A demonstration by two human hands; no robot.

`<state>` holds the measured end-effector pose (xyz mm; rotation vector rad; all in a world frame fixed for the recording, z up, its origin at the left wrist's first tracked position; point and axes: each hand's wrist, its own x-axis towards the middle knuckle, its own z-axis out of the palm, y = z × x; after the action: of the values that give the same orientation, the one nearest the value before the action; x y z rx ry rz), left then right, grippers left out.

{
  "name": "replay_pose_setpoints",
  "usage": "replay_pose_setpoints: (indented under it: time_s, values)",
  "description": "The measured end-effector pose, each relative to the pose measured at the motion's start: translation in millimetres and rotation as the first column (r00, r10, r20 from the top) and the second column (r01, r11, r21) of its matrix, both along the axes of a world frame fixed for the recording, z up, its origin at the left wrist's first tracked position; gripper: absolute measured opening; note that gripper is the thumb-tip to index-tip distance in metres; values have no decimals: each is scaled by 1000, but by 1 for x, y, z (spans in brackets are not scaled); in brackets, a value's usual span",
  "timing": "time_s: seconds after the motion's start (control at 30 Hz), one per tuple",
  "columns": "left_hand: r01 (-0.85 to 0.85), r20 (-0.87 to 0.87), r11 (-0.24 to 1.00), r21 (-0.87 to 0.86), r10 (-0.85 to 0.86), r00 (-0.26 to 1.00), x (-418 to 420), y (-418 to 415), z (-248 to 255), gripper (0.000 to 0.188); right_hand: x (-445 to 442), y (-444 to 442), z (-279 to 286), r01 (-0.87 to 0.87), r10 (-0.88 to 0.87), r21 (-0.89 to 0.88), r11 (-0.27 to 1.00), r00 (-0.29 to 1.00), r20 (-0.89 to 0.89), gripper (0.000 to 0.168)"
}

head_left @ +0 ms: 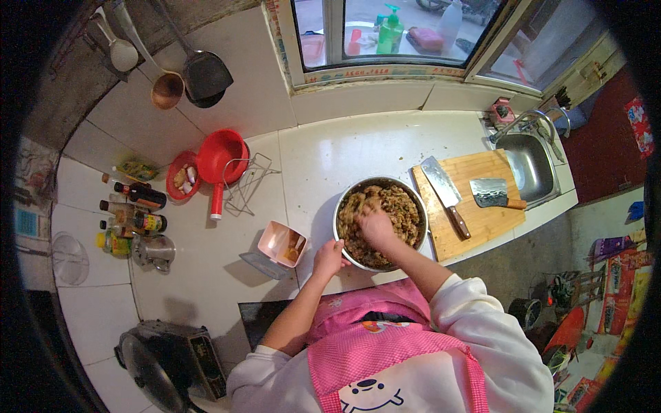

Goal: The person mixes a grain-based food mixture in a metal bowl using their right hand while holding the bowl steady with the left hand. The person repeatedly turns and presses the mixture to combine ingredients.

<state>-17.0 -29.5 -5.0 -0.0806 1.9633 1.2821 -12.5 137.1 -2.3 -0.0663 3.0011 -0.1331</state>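
A round metal bowl (pixel 336 223) stands on the counter in front of me, filled with a brown minced mixture (pixel 405 211) flecked with green. My left hand (pixel 329 259) grips the bowl's rim at the near left, thumb over the edge. Inside the bowl, my right hand (pixel 376 227) is pressed into the mixture; its fingers are blurred and partly covered. Left of the bowl sits a pink seasoning box (pixel 273 240) with its grey lid (pixel 266 266) flipped back. To the right, a cleaver (pixel 441 178) and a second, broader cleaver (pixel 489 192) lie on a wooden cutting board (pixel 480 227).
A steel sink (pixel 532 170) with a faucet (pixel 521 121) is at the right. Further left are a red ladle (pixel 219 155), a red bowl (pixel 174 178), a wire rack (pixel 248 188), several bottles (pixel 147 196) and a metal pitcher (pixel 155 250). A dark pan (pixel 152 369) stands at lower left.
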Motion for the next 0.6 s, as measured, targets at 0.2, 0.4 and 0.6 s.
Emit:
replay_pose_setpoints:
  time_s: [0.2,0.4,0.6]
  values:
    - [-93,-7,995,21,93,996,7,3,-3,32,43,22,24,-21,37,-67,997,969,243,32]
    - [-22,-82,999,-30,19,996,8,1,0,32,16,65,30,137,-101,-142,980,968,231,63]
    - [-27,-51,999,-30,25,998,6,6,1,33,-18,-6,-10,44,-13,-235,971,991,134,76]
